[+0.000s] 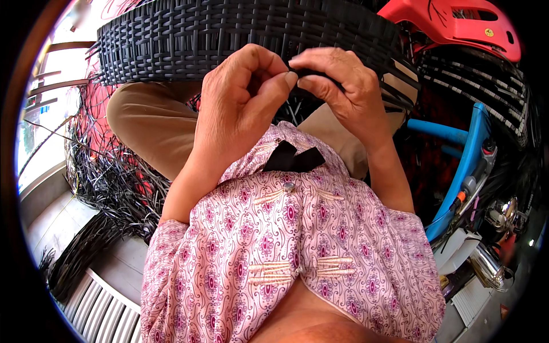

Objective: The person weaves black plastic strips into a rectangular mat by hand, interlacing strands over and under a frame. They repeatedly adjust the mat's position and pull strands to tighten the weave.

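Observation:
Both my hands meet in front of a black woven wicker piece [194, 43] that spans the far side of my lap. My left hand [243, 106] is closed in a pinch, thumb tip against the curled forefinger. Close by on the right, my right hand [349, 88] curves toward those fingertips, its forefinger slightly blurred and its thumb bent in. Something thin and dark shows at the fingers, but against the dark weave I cannot make out what it is. A short black strip [293, 157] lies folded on my patterned shirt, below the hands.
Loose black strips [94, 166] lie tangled at the left, with a dark bundle [86, 248] nearer me. At the right stand a blue frame [472, 154] and a red plastic seat [452, 23]. Shiny metal items [489, 266] are at the lower right.

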### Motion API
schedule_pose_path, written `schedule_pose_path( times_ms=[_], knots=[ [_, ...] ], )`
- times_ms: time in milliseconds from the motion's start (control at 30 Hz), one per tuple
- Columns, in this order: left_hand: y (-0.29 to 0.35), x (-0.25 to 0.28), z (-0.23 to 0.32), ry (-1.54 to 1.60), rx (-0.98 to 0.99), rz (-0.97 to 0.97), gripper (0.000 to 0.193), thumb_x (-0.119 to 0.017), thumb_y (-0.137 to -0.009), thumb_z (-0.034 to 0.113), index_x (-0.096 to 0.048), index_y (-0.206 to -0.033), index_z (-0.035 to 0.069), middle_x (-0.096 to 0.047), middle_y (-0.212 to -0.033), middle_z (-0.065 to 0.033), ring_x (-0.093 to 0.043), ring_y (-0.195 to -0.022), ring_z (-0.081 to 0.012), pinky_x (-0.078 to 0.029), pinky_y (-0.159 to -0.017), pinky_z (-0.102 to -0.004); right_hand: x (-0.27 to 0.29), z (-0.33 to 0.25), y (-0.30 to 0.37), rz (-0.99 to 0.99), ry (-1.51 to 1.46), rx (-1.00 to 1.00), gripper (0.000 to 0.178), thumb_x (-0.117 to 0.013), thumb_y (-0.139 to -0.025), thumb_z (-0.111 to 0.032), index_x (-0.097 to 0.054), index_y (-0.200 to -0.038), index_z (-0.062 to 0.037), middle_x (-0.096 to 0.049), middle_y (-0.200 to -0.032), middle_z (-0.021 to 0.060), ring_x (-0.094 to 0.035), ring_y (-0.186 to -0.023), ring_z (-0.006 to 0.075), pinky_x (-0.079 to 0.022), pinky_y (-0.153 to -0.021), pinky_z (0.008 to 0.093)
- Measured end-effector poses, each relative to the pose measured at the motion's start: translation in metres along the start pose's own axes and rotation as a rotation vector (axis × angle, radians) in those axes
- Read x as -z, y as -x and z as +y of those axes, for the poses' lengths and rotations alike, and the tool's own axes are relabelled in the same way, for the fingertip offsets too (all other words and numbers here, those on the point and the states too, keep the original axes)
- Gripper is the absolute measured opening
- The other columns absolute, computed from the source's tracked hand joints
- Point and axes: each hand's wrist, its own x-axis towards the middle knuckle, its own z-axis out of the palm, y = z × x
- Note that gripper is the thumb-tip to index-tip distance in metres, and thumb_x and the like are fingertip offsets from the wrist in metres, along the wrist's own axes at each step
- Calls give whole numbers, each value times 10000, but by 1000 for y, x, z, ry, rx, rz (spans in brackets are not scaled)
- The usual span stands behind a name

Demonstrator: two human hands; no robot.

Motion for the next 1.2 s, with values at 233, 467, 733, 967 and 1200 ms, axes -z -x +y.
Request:
schedule_pose_path(
  times_ms=[233,467,733,967,1200],
  knots=[
    [-37,-28,-49,-34,109,93,184,-732,-932,188,-743,-988,13,-705,-834,-23,-643,-686,-101,-508,-629,-235,4,9,19,260,-304,-502,130,-757,-904,-126,-756,-923,3,-706,-756,24,-627,-684,66,-483,-606,227],
    [-46,-57,-70,-711,-169,130,272,-734,-888,330,-740,-898,58,-703,-857,-81,-702,-800,-293,-534,-722,-392,3,15,27,308,-289,-642,128,-743,-907,-120,-758,-908,7,-668,-689,7,-590,-642,48,-480,-595,224],
    [-51,-52,-78,-560,-192,85,253,-708,-906,244,-748,-973,4,-710,-845,-108,-699,-758,-267,-537,-695,-356,-6,22,20,258,-21,-529,121,-752,-878,-122,-745,-876,-1,-706,-693,90,-641,-581,149,-505,-585,281],
    [-51,-48,-85,-324,-83,31,209,-684,-935,164,-734,-1000,-27,-684,-801,-66,-653,-673,-108,-536,-613,-266,-9,26,19,201,71,-555,125,-748,-861,-159,-745,-840,-36,-716,-735,141,-700,-629,277,-534,-599,352],
    [-51,-51,-85,-378,-96,34,208,-654,-943,155,-708,-1006,-36,-697,-835,-91,-667,-667,-135,-547,-625,-277,-9,23,16,189,132,-551,133,-738,-859,-172,-742,-822,-45,-709,-714,135,-702,-634,306,-543,-609,370]
  ],
)
